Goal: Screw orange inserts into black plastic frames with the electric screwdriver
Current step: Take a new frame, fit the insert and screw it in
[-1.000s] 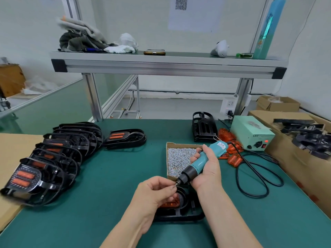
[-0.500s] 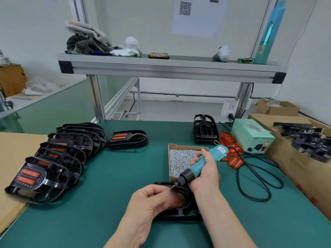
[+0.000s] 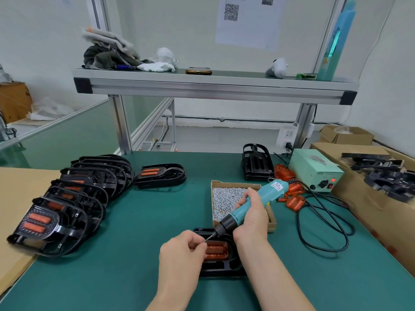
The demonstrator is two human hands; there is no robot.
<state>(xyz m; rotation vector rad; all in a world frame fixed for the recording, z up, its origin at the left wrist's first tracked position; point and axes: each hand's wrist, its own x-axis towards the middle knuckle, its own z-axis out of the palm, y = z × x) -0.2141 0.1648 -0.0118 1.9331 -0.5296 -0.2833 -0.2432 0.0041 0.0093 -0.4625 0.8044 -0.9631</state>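
Observation:
A black plastic frame lies on the green mat near the front, with an orange insert seated in it. My right hand grips the teal electric screwdriver, tilted so its bit points down-left over the frame. My left hand pinches its fingertips right at the bit tip; a screw there is too small to make out. A cardboard tray of silver screws sits just behind the frame. Loose orange inserts lie to the right.
A row of several frames with inserts overlaps on the left, one more frame behind. A green power box and its black cable sit right. A cardboard box of black frames stands far right; a shelf crosses overhead.
My left hand has shifted a little left off the frame, so the orange insert shows again. The screwdriver stays tilted at the same spot and the view has tilted up slightly.

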